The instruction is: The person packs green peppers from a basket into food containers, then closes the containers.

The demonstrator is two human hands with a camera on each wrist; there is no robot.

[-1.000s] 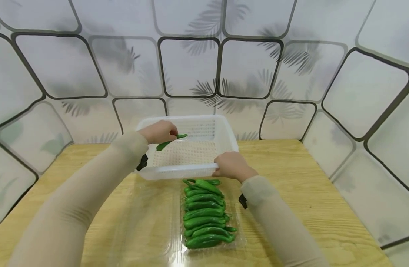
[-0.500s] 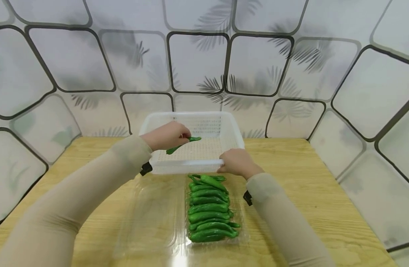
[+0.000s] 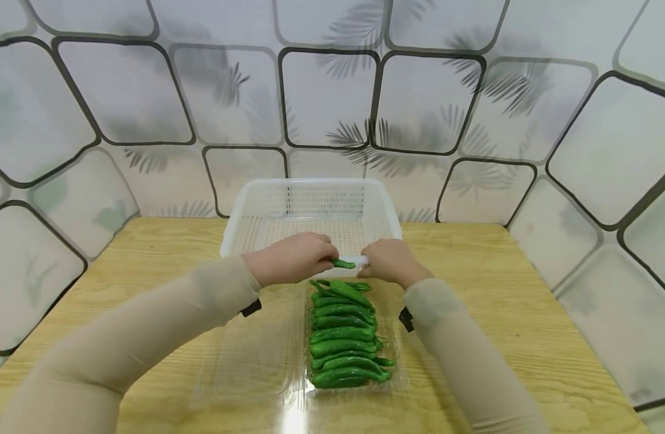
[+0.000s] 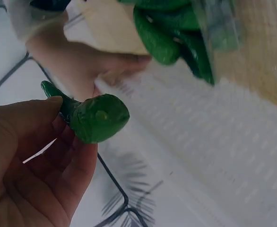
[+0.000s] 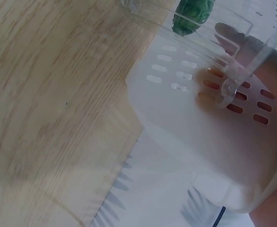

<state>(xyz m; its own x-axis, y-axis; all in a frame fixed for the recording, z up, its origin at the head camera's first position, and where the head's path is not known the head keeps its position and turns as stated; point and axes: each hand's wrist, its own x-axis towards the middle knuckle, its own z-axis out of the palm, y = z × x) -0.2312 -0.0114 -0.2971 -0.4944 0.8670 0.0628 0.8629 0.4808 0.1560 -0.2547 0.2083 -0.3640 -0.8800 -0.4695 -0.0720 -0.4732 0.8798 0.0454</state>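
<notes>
My left hand pinches one green pepper between thumb and fingers, just over the front rim of a white perforated plastic basket. In the left wrist view the held pepper points one blunt end at the camera. My right hand grips the basket's front rim near its right corner. From the right wrist, its fingers show faintly through the slotted basket wall. Below the basket, several green peppers lie stacked in a row in the right half of a clear plastic clamshell box.
The clamshell's transparent left half lies flat beside the peppers. Everything stands on a light wooden table. A patterned wall covering rises behind the basket and along both sides.
The left hand has carried its pepper from over the inside of the basket toward me and to the right, to the front rim. The right hand keeps its hold on the rim.
</notes>
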